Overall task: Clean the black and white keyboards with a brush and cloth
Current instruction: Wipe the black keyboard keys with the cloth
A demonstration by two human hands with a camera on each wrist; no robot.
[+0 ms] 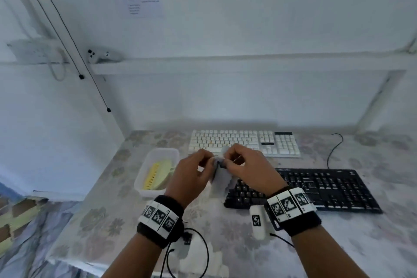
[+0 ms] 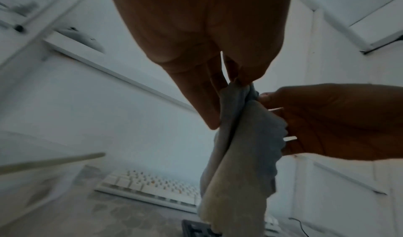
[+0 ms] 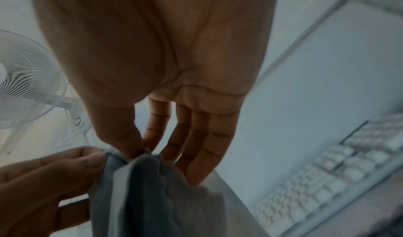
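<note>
Centre of frame: your left hand point(image 1: 191, 176) and right hand point(image 1: 249, 168) both pinch the grey cloth's point(image 1: 220, 181) top edge; it hangs above the black keyboard point(image 1: 327, 189).

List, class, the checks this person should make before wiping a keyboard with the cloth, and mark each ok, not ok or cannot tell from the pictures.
1. Cloth in hand: ok. The left hand and right hand both pinch its top edge.
2. Cloth opened flat for wiping: not ok. It hangs bunched in folds.
3. Cloth clear of the keys: cannot tell. Its lower end hangs by the left end of the black keyboard.
4. White keyboard reachable: ok. It lies bare behind the hands.
5. Brush out of the way: ok. It lies in the white tray at the left.
6. Cloth clean: cannot tell. One face looks yellowish in the left wrist view.
</note>
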